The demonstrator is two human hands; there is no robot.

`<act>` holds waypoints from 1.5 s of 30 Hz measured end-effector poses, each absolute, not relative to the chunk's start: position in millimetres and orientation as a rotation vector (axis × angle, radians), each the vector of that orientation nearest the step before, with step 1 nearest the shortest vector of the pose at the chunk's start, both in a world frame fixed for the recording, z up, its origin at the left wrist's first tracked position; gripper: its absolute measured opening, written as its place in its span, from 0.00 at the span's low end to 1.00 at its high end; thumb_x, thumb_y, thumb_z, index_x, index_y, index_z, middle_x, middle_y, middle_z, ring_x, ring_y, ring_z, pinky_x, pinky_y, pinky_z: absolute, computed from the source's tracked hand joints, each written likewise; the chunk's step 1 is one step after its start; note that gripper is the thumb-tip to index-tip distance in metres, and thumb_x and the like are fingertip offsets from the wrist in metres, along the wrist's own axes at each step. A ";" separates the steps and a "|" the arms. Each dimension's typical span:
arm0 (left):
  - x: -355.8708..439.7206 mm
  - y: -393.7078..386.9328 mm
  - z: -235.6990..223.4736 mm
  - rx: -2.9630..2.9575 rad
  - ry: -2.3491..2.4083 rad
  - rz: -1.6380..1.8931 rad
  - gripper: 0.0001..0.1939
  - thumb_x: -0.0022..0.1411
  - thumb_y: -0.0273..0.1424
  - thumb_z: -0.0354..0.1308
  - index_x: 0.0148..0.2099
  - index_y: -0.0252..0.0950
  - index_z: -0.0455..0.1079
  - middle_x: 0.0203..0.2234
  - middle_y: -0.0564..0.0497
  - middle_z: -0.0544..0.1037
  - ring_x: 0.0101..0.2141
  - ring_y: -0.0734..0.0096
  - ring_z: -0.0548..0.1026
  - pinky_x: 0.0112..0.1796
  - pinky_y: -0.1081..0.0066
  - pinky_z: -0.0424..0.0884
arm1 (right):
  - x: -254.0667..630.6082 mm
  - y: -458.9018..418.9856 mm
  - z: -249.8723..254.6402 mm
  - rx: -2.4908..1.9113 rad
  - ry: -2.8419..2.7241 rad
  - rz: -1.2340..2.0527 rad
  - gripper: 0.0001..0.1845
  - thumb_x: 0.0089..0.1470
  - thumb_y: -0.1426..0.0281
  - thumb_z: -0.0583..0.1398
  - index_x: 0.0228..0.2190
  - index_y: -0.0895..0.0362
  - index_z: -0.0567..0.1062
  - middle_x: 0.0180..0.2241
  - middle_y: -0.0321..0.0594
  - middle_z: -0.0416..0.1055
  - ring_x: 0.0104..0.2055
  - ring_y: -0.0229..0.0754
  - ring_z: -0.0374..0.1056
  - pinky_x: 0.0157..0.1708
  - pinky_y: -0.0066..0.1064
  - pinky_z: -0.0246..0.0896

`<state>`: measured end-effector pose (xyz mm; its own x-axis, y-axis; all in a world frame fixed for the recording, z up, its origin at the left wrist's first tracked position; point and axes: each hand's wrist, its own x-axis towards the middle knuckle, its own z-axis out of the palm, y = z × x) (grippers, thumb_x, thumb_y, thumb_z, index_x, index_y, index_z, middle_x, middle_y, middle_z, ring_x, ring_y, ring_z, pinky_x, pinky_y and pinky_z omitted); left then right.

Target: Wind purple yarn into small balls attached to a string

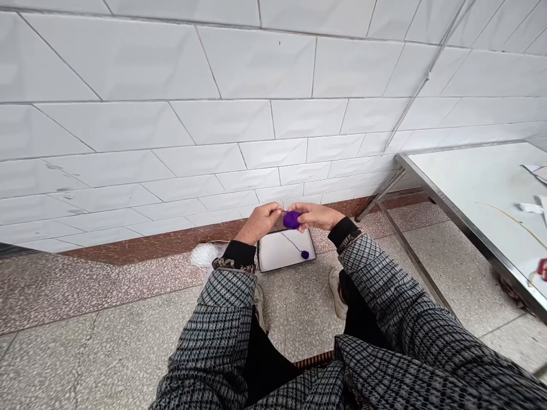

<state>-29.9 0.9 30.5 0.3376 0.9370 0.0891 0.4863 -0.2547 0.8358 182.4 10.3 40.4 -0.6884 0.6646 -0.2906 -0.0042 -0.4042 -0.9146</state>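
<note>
Above a shallow white box (277, 259) with dark edges, my two hands are raised close together. My right hand (315, 215) is closed around a purple ball of yarn (291, 220). Beside it on the left, my left hand (262, 221) pinches a thin dark strand that runs toward the ball. A smaller dark purple yarn ball (305, 254) lies in the box, near its right side. From that small ball a thin strand (291, 242) stretches up and left toward my left hand.
Left of the box, a bundle of white yarn (204, 254) sits on the speckled floor (141, 319). A metal-edged white table (474, 171) stands at the right, bearing a red item (542, 269) and papers. White tiled wall (252, 119) rises in front. My shoes flank the box.
</note>
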 end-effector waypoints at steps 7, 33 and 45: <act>-21.3 -1.6 24.4 1.860 1.169 0.607 0.12 0.61 0.39 0.49 0.32 0.37 0.68 0.20 0.56 0.64 0.24 0.71 0.64 0.30 0.71 0.61 | 182.5 16.9 46.5 -0.773 -0.949 1.930 0.20 0.49 0.71 0.67 0.42 0.55 0.65 0.31 0.35 0.73 0.27 0.33 0.70 0.30 0.24 0.71; -24.4 -2.7 36.0 1.905 1.316 0.852 0.11 0.61 0.35 0.48 0.30 0.37 0.66 0.25 0.52 0.72 0.30 0.67 0.69 0.35 0.70 0.65 | 183.4 10.0 41.6 -0.896 -1.356 2.127 0.19 0.45 0.74 0.68 0.39 0.57 0.69 0.32 0.34 0.73 0.25 0.31 0.69 0.26 0.24 0.69; -7.1 -12.0 34.4 1.937 1.057 0.599 0.13 0.61 0.38 0.49 0.33 0.36 0.71 0.25 0.53 0.72 0.28 0.70 0.68 0.33 0.70 0.65 | 177.9 22.5 24.8 -1.374 -1.311 1.463 0.18 0.43 0.75 0.67 0.34 0.55 0.64 0.28 0.28 0.67 0.20 0.27 0.62 0.19 0.20 0.61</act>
<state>-7.1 -12.0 34.4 0.5328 0.8461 0.0184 0.4507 -0.3020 0.8401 177.9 22.5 24.8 -0.1656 0.9574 -0.2368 0.1303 -0.2167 -0.9675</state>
